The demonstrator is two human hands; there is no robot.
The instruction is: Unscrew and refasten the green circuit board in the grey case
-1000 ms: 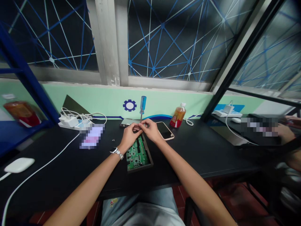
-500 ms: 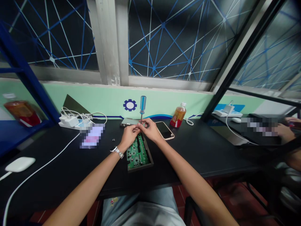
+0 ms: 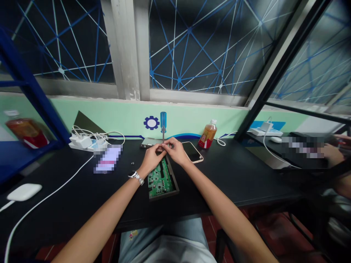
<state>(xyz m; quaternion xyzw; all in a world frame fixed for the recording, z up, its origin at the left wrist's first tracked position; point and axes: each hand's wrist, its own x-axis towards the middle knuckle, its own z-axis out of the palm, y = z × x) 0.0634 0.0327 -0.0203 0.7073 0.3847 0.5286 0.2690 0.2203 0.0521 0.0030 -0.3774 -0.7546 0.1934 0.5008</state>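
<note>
A screwdriver (image 3: 163, 122) with a clear blue handle stands almost upright over the far end of a green circuit board (image 3: 160, 179). The board lies in a dark, shallow frame on the black desk. My left hand (image 3: 152, 156), with a metal watch band at its wrist, is closed, fingertips pinched at the screwdriver's shaft. From the other side my right hand (image 3: 175, 150) is closed as well, thumb and fingers pinching the same shaft. My fingers hide the screwdriver's tip and whatever lies under it.
Behind my hands lies a flat metal box (image 3: 149, 142). A phone (image 3: 192, 152) and a drink bottle (image 3: 207, 134) are to the right. Leftward are tiny metal bits (image 3: 132, 163), a blurred-out phone-like item (image 3: 108, 159), a power strip (image 3: 87, 143) and a white cable (image 3: 59, 188). Another person's hand (image 3: 331, 155) is far right.
The screwdriver's handle has swung slightly left and stands more upright. My fingers have shifted a little around its shaft; the circuit board has stayed in place.
</note>
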